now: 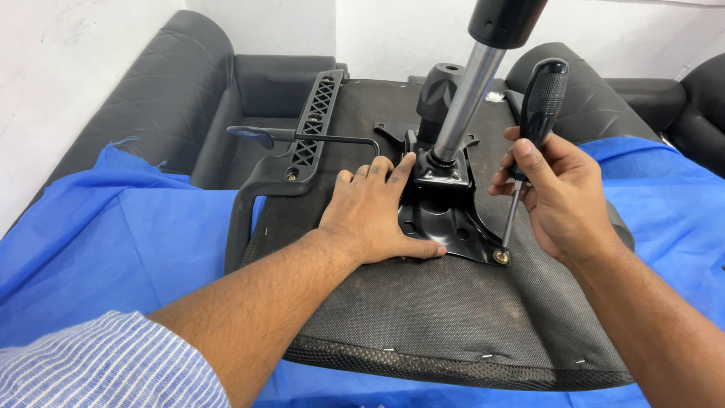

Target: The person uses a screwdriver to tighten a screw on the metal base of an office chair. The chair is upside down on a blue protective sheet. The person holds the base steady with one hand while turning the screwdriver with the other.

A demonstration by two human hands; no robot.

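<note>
An upturned office chair seat (453, 325) lies on a blue sheet, its dark fabric underside facing up. A black metal mechanism plate (445, 223) sits on it, with a chrome gas cylinder (468, 102) rising from its middle. My left hand (374, 215) lies flat, pressing on the plate's left side, thumb along its front edge. My right hand (559, 193) grips a black-handled screwdriver (540, 106), held nearly upright. Its tip rests on a screw (501, 257) at the plate's front right corner.
A black plastic armrest bracket (302, 143) is fixed along the seat's left edge. A thin lever (302, 137) with a paddle end juts left from the mechanism. The blue sheet (113, 249) covers a surface between black sofas (174, 91). White walls stand behind.
</note>
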